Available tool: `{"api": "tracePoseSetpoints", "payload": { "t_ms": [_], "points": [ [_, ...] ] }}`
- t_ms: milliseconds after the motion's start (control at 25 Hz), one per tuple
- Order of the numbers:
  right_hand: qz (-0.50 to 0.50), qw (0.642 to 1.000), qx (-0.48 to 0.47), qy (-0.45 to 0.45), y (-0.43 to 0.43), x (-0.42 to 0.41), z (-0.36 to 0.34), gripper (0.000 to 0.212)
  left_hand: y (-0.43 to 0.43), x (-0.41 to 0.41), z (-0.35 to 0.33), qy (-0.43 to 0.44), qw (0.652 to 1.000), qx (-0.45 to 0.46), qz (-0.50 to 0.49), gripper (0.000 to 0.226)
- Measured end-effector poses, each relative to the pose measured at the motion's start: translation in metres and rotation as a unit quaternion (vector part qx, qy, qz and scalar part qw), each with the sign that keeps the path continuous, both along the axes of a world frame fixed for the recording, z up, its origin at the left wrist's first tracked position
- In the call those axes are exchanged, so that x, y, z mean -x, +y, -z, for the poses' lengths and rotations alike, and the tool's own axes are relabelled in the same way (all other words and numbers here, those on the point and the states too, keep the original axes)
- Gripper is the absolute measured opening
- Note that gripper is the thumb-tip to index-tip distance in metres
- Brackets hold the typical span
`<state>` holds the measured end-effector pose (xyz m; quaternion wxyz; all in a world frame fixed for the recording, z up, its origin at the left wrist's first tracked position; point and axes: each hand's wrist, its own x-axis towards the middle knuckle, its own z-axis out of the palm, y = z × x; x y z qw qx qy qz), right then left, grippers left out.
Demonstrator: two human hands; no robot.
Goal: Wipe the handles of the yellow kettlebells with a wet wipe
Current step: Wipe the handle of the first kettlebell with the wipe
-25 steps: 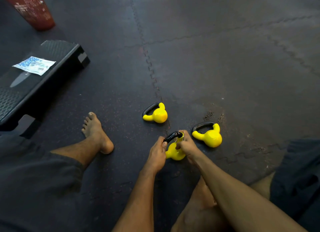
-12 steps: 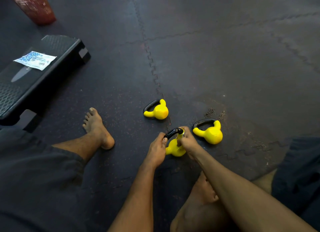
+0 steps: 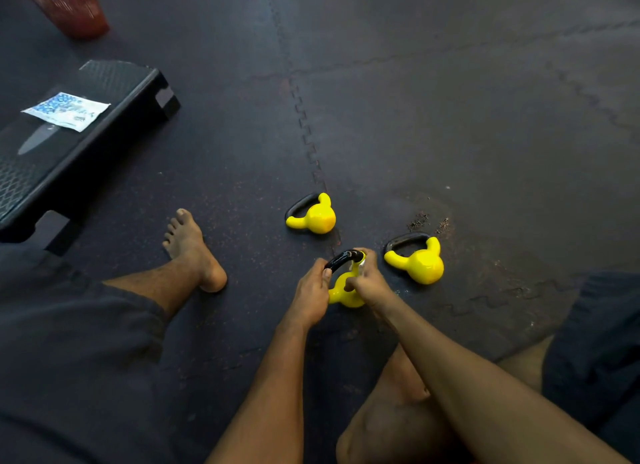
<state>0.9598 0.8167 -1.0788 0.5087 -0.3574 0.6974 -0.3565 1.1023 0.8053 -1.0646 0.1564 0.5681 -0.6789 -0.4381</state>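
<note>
Three small yellow kettlebells with black handles are on the dark rubber floor. The nearest kettlebell [image 3: 341,292] stands between my hands. My left hand [image 3: 310,295] grips the left end of its black handle [image 3: 341,258]. My right hand [image 3: 369,281] is closed around the handle's right end, and a bit of pale wet wipe [image 3: 361,264] shows between its fingers. A second kettlebell [image 3: 317,216] lies farther off to the left. The third kettlebell [image 3: 420,262] lies just right of my right hand.
A black step platform [image 3: 104,117] stands at the left with a blue and white wipes packet [image 3: 65,110] on it. A red basket [image 3: 65,6] is at the top left. My bare left foot [image 3: 192,249] rests on the floor; my right knee is below.
My right hand has slid a little along the right end of the handle. The view has shifted slightly; the other two kettlebells have not moved.
</note>
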Motion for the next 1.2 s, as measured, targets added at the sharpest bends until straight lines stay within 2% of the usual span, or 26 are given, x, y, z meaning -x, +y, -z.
{"api": "tracePoseSetpoints", "payload": {
  "t_ms": [80, 160, 400, 520, 640, 720, 880, 1000, 1080, 1200],
  "points": [
    [0.013, 1.000, -0.003, -0.023, -0.007, 0.008, -0.002, 0.040, 0.003, -0.001, 0.001, 0.003, 1.000, 0.000, 0.003, 0.014],
    [0.030, 0.999, 0.016, -0.036, -0.011, 0.011, -0.002, 0.029, 0.006, -0.001, 0.001, 0.010, 1.000, 0.004, 0.013, 0.015],
    [-0.047, 0.995, 0.001, -0.085, -0.010, 0.025, -0.006, 0.025, 0.005, -0.007, 0.000, 0.017, 0.999, 0.019, 0.035, 0.017],
    [-0.048, 0.997, 0.013, -0.056, -0.007, 0.026, -0.002, 0.024, 0.004, -0.006, -0.002, 0.011, 0.999, 0.015, 0.037, 0.018],
    [0.027, 0.999, 0.046, -0.001, 0.002, 0.013, 0.006, 0.028, -0.002, 0.000, 0.000, 0.002, 0.999, 0.020, 0.028, 0.017],
    [0.059, 0.996, 0.064, 0.018, 0.008, 0.005, 0.013, 0.039, -0.003, 0.005, 0.001, -0.006, 0.999, 0.025, 0.018, 0.015],
    [0.079, 0.993, 0.072, 0.051, 0.016, -0.011, 0.013, 0.071, -0.004, 0.016, 0.004, -0.018, 0.999, 0.026, -0.013, 0.014],
    [0.043, 0.995, 0.037, 0.083, 0.020, -0.017, 0.008, 0.090, -0.006, 0.021, 0.002, -0.018, 0.999, 0.009, -0.042, 0.018],
    [0.024, 0.995, 0.031, 0.095, 0.024, -0.017, 0.011, 0.090, -0.008, 0.020, 0.001, -0.008, 0.998, -0.003, -0.060, 0.021],
    [0.044, 0.991, 0.041, 0.120, 0.021, -0.013, 0.010, 0.075, -0.011, 0.019, 0.006, -0.001, 0.997, -0.023, -0.073, 0.022]
  ]
}}
